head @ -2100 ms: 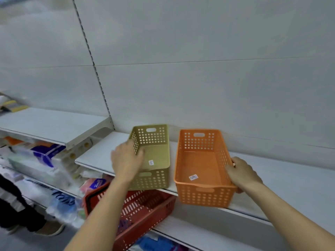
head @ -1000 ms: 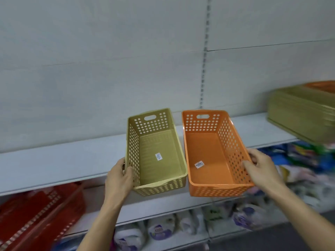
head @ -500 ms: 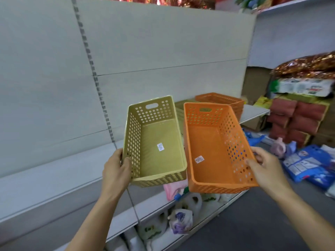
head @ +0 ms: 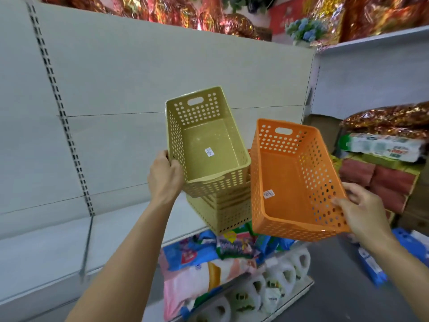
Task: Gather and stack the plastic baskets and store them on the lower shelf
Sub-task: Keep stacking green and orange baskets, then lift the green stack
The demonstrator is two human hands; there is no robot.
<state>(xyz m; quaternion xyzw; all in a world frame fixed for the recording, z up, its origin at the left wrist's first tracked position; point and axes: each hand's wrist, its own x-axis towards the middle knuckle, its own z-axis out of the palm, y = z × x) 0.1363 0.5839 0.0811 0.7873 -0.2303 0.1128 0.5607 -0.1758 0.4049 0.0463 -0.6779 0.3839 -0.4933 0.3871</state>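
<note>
My left hand (head: 165, 175) grips the left rim of an olive-yellow perforated basket (head: 206, 145), held tilted in the air. Just below it, a stack of several olive-yellow baskets (head: 220, 212) stands on the white shelf (head: 46, 252). My right hand (head: 362, 210) holds the right wall of an orange perforated basket (head: 292, 182), tilted and off the shelf, to the right of the stack. Both baskets are empty apart from a small price sticker each.
Packaged goods and white bottles (head: 267, 280) fill the lower shelf under the white shelf. Boxes and wrapped packs (head: 380, 159) pile up at the right. Blue packs (head: 371, 263) lie on the grey aisle floor. Red and gold decorations (head: 185, 10) sit on top.
I have turned and moved right along the shelf. Both baskets came up off the shelf and travelled with my hands; the yellow one now hangs over the yellow stack.
</note>
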